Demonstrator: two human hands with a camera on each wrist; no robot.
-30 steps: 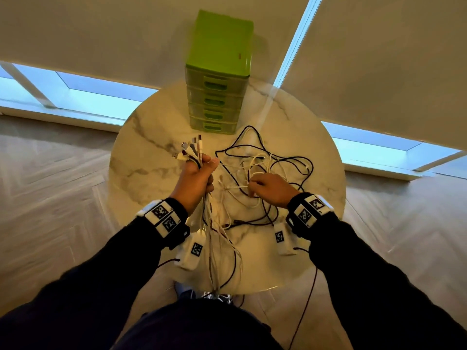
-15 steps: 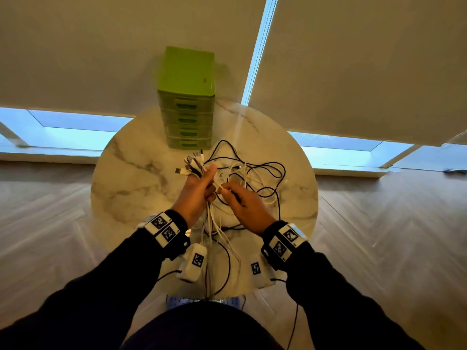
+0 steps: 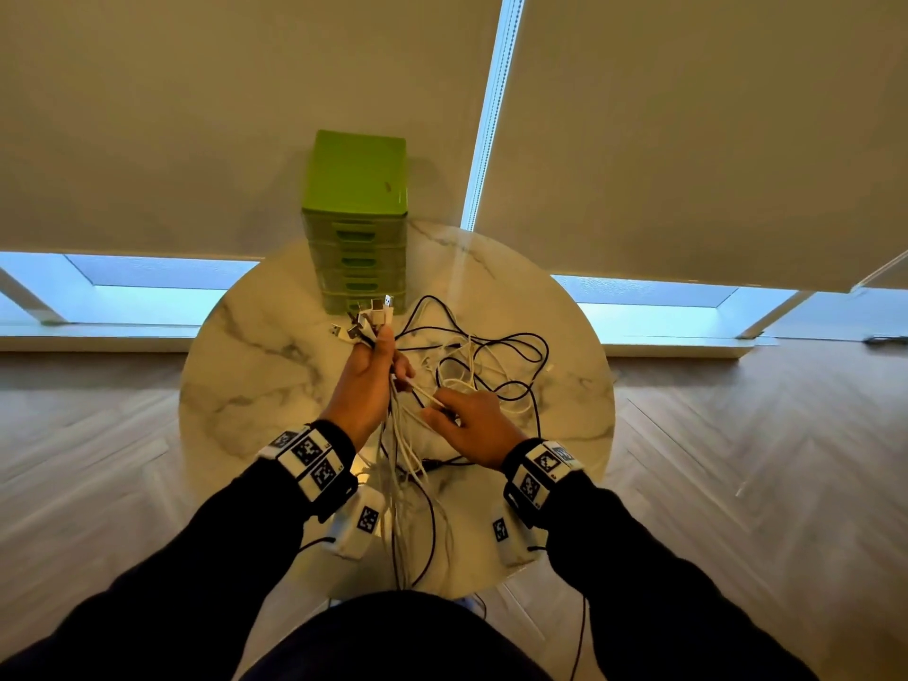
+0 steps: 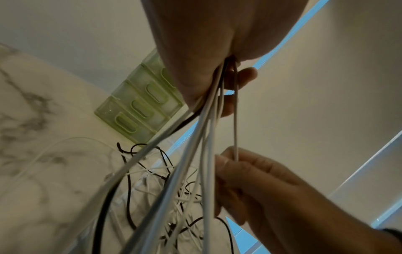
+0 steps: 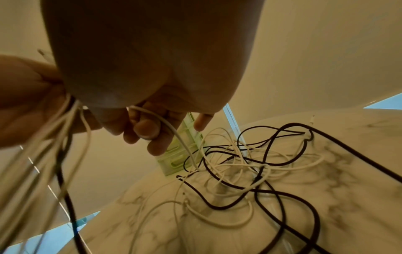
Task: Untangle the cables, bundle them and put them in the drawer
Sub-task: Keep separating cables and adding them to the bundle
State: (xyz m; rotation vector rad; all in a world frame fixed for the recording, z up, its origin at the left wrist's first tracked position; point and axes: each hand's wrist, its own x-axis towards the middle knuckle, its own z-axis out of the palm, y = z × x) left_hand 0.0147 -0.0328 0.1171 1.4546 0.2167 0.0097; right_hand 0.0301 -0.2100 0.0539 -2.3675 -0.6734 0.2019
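Long dark sleeves (image 3: 206,548) cover both arms. Each wrist wears a black band with white blocks printed in black square markers (image 3: 310,457), and thin black cords (image 3: 580,626) trail below.

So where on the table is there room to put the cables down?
Bare marble lies on the table's left side, beside the green drawer unit. The right half is crowded with tangled cables.

cables (image 3: 471,366): black, white, tangled | green drawer unit (image 3: 356,223): shut
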